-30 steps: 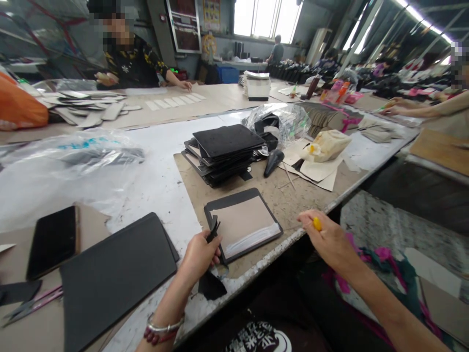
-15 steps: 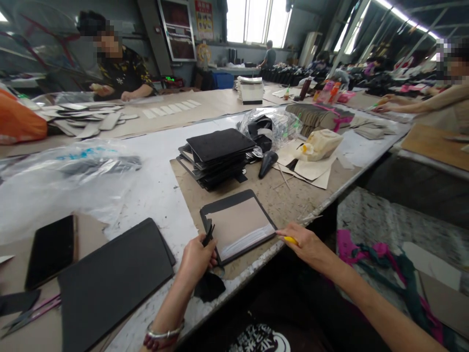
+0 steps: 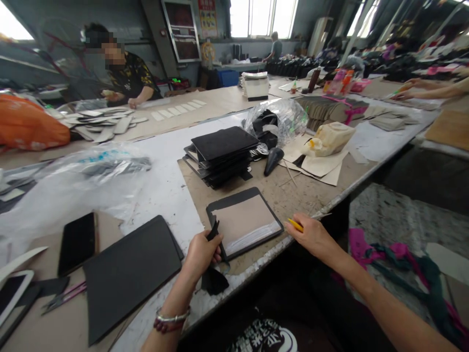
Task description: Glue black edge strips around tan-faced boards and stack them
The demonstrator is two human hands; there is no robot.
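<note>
A black panel with a beige board on it (image 3: 245, 217) lies at the table's front edge. A whitish streaked band runs along the board's near side. At the panel's left corner, my left hand (image 3: 202, 250) is closed on a black strip (image 3: 212, 231), whose lower end hangs below my fingers. My right hand (image 3: 309, 237) is just off the panel's right corner, fingers closed round a slim yellow-handled tool (image 3: 295, 225). Its working end cannot be made out. A stack of black panels (image 3: 225, 144) sits behind the panel.
Left of me lie a large black sheet (image 3: 134, 278), a phone (image 3: 78, 243) and thread snips (image 3: 66, 297). A plastic bag with black pieces (image 3: 274, 122) and a yellowish bottle (image 3: 331, 138) stand behind. Across the table sits a person (image 3: 134, 80). The table edge (image 3: 330, 205) runs along my right.
My right hand has drawn slightly away from the panel's right corner. My left hand still grips the black strip. The view has swung a little leftward, showing more at the left edge.
</note>
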